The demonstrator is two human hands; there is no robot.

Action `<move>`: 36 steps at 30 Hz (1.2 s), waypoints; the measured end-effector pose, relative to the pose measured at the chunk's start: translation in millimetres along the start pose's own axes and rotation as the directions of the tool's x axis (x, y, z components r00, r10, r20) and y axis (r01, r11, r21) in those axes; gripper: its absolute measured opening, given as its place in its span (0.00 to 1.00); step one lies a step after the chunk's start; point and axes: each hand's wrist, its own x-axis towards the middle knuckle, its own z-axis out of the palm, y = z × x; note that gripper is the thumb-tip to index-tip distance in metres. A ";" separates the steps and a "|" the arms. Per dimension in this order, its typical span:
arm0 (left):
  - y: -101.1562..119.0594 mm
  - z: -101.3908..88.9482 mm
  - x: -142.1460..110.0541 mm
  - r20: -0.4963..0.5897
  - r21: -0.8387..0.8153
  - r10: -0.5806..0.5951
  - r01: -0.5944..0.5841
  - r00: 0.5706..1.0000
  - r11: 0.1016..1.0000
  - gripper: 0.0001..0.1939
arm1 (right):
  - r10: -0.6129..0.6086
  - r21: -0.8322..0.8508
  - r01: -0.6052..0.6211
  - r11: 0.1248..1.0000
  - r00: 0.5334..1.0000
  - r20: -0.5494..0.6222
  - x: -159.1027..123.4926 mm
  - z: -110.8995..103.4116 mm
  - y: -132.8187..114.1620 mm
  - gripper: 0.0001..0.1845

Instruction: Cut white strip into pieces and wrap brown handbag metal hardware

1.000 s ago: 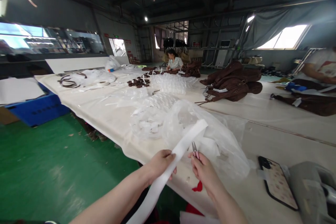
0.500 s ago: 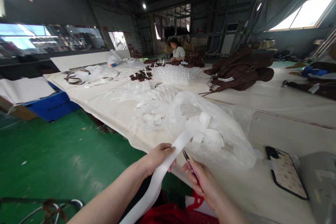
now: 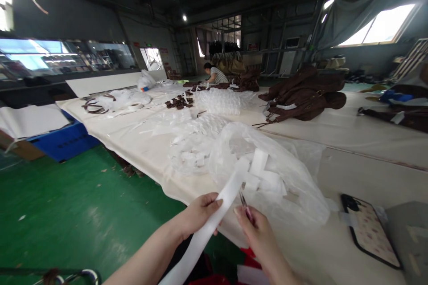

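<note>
A long white strip [image 3: 214,225] runs from the lower edge of the head view up toward a clear plastic bag. My left hand [image 3: 202,213] is closed on it, thumb on top, with a short end sticking out beyond. In my right hand [image 3: 256,227] is a pair of small scissors [image 3: 245,205] with pinkish handles, largely hidden by the fingers. Their blades point up beside the strip's right edge; whether they touch it I cannot tell. Several cut white pieces [image 3: 261,164] lie in the open plastic bag [image 3: 297,182] just past my hands.
A phone in a patterned case [image 3: 371,229] lies at the right. Brown bags [image 3: 304,95] are heaped farther back, beside bubble wrap [image 3: 219,100]. Across the table a person in a striped top [image 3: 219,75] bends forward. A blue crate [image 3: 63,138] stands on the green floor.
The scissors have moved up along the strip, and my right hand has turned more upright around them. My left hand keeps its hold. The person across the table has bent lower.
</note>
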 end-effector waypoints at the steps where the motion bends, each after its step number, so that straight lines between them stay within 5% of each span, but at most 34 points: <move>1: -0.9 2.3 0.1 0.003 0.016 0.005 -0.005 1.000 1.000 0.25 | -0.030 -0.011 0.030 0.999 0.999 -0.021 2.5 3.7 0.4 0.27; 8: -11.8 13.6 0.7 -0.096 0.233 0.120 -0.095 0.988 0.968 0.20 | -0.022 0.020 0.024 1.000 0.993 -0.118 17.7 26.2 8.1 0.22; 11: -15.7 16.8 -3.7 -0.263 0.432 0.359 -0.223 0.896 0.874 0.15 | -0.032 0.017 0.034 0.999 0.992 -0.119 21.3 27.4 10.1 0.21; 13: -18.4 18.9 -7.0 -0.283 0.500 0.446 -0.266 0.849 0.824 0.18 | -0.033 0.015 0.035 0.999 0.993 -0.111 22.6 27.4 10.7 0.21; 24: -20.9 15.7 -5.0 -0.337 0.390 0.375 -0.234 0.864 0.891 0.12 | -0.040 0.021 0.042 0.999 0.993 -0.113 20.8 32.7 16.1 0.23; 36: -12.8 4.2 -5.7 -0.191 0.253 0.309 -0.258 0.932 0.932 0.21 | -0.088 -0.006 0.088 0.996 0.990 -0.106 19.3 27.3 4.6 0.24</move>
